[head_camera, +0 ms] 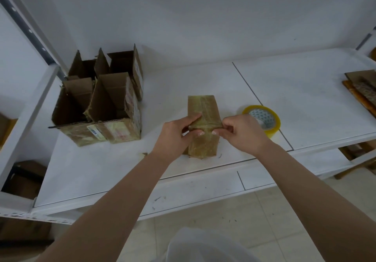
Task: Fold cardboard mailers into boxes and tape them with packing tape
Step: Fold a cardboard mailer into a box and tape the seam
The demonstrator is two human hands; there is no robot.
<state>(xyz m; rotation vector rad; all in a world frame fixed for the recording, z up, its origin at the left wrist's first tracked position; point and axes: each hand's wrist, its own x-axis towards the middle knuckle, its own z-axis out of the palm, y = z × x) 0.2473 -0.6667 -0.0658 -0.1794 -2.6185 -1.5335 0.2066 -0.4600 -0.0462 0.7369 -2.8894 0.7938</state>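
White walls are standing behind a white shelf table [203, 82], and I am looking down at it from above. Near the middle of the table a small brown box [203, 107] is sitting, closed and shiny with tape. I am seeing the left hand [179, 131] holding the left side of the box, with its thumb and fingers pinching one end of a strip of tape [201, 127]. The right hand [242, 131] is curling its fingers and pinching the other end of the strip. The strip is stretching between both hands, across the near top edge of the box.

Just to the right of the box, a roll of tape [264, 119] with a yellow rim is lying flat on the table, partly hiding behind the right hand. On the left side of the table, a bunch of open boxes [101, 103] are standing close together with their flaps sticking up. Paper labels are showing on their sides. At the far right edge, some flat cardboard [364, 84] is lying in a pile. Pale floor tiles [223, 221] are showing below the table.
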